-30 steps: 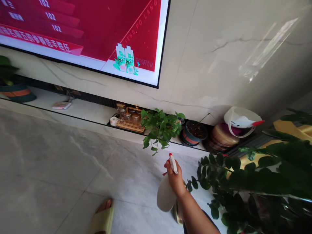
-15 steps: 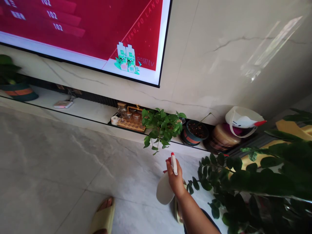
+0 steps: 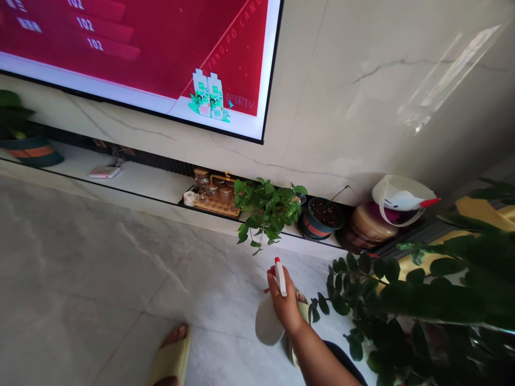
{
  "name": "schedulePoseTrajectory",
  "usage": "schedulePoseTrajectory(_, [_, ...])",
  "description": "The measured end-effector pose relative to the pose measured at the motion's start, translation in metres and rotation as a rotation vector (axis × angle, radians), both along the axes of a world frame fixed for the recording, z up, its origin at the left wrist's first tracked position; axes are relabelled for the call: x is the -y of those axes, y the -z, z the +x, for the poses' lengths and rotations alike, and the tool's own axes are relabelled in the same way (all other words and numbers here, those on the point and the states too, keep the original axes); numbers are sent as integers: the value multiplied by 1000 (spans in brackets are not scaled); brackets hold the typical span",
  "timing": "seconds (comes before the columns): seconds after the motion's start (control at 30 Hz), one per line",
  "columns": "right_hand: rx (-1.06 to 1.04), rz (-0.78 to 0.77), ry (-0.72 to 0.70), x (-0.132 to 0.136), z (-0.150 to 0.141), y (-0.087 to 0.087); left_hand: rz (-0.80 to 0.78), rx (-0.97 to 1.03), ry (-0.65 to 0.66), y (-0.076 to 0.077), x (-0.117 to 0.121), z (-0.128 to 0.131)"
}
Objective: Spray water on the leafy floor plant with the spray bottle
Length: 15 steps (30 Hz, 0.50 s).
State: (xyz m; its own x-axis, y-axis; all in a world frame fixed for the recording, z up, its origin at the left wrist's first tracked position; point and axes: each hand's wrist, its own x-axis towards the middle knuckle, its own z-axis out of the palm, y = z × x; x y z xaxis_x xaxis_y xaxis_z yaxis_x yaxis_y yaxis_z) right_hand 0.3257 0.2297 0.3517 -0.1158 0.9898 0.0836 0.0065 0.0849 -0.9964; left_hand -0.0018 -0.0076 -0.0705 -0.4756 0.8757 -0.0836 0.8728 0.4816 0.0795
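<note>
My right hand (image 3: pixel 285 303) is shut around the neck of a white plastic spray bottle (image 3: pixel 267 321), whose red-tipped white trigger head (image 3: pixel 280 276) rises above my fingers. The bottle's rounded body hangs below and left of my hand. A dark green leafy houseplant (image 3: pixel 406 300) fills the lower right, with its nearest leaves a short way right of my hand. My left hand is not in view.
My sandalled feet (image 3: pixel 171 356) stand on grey marble-look floor tiles (image 3: pixel 100 257). Ahead, a low shelf holds a trailing pothos (image 3: pixel 267 209), a tray of glass jars (image 3: pixel 215 195) and a potted plant (image 3: pixel 322 217). A wall-mounted television (image 3: pixel 137 53) shows a red screen.
My right hand and the spray bottle have shifted slightly left and down. The rest of the view has barely moved.
</note>
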Motion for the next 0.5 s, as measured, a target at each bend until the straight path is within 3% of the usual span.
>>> schedulePoseTrajectory(0.17, [81, 80, -45, 1, 4, -3, 4, -44, -2, -10, 2, 8])
schedulePoseTrajectory(0.3, [116, -2, -167, 7, 4, -7, 71, 10, -12, -13, 0, 7])
schedulePoseTrajectory(0.5, [170, -61, -254, 9, 5, -5, -7, -11, -40, 3, -2, 3])
